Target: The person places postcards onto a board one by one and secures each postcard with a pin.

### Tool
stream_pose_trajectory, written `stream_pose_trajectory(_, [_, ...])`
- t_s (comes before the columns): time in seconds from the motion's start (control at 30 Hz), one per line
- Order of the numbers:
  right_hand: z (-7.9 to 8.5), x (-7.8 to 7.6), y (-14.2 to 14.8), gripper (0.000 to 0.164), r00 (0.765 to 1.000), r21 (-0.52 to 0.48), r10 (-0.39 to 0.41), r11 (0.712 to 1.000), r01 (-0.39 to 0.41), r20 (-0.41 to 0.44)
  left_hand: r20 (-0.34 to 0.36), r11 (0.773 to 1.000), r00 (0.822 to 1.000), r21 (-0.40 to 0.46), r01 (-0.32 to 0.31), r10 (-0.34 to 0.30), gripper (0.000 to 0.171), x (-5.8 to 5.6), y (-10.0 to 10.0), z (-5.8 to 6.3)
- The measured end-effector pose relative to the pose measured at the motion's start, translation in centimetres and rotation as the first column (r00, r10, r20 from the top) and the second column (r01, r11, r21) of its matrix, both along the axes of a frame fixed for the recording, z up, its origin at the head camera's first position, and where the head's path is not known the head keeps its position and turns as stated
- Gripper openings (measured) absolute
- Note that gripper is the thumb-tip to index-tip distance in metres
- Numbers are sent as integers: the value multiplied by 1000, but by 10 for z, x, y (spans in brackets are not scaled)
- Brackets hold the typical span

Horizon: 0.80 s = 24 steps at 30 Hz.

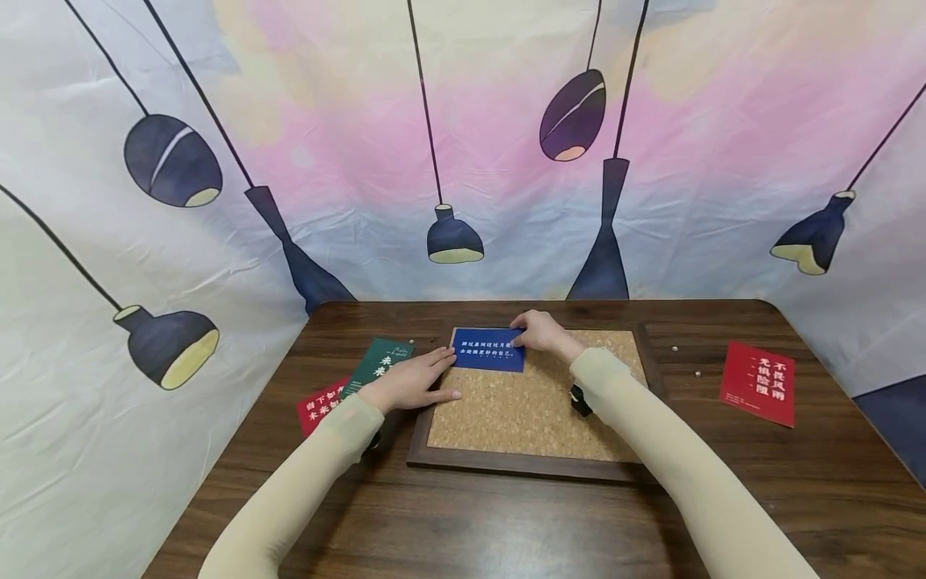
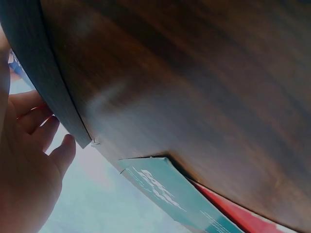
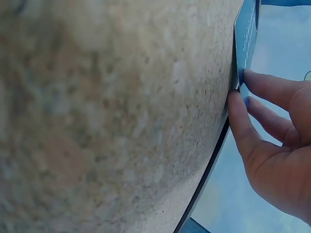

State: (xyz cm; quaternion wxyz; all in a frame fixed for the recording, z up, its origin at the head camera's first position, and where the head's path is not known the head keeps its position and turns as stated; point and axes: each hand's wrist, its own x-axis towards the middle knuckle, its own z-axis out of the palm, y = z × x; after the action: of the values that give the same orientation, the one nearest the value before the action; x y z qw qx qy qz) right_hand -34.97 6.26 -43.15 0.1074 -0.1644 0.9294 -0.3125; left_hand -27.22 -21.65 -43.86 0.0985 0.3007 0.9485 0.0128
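Observation:
A blue card (image 1: 488, 359) with white writing lies at the top left of a cork board (image 1: 535, 414) in a dark wooden frame (image 1: 506, 465). My right hand (image 1: 544, 331) pinches the card's right end. In the right wrist view, the thumb and fingertips of that hand (image 3: 277, 150) meet at the edge of the card (image 3: 247, 36). With fingers extended, my left hand (image 1: 412, 379) rests over the frame's left side, fingertips at the card's left edge. From the left wrist camera, its relaxed fingers show beside the frame (image 2: 58, 102).
Left of the board, a green card (image 1: 378, 359) overlaps a red card (image 1: 311, 406). Another red card (image 1: 760, 382) lies far right. Small pale bits, too small to identify, dot the wooden table (image 1: 463, 523) on both sides. Behind hangs a lamp-patterned cloth (image 1: 362, 145).

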Motion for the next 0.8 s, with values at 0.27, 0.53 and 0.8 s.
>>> stream_pose_trajectory(0.27, [0, 2, -3, 42, 999, 63, 9, 998, -6, -53, 36, 1000, 999, 12, -27, 27, 84, 2, 0, 1])
stream_pose_trajectory(0.53, [-1, 5, -2, 41, 998, 86, 30, 996, -25, -63, 29, 998, 999, 45, -34, 33, 85, 3, 0, -6])
stream_pose_trajectory(0.8, [0, 4, -2, 41, 995, 104, 37, 994, -28, -94, -23, 999, 1000, 47, -20, 21, 84, 4, 0, -9])
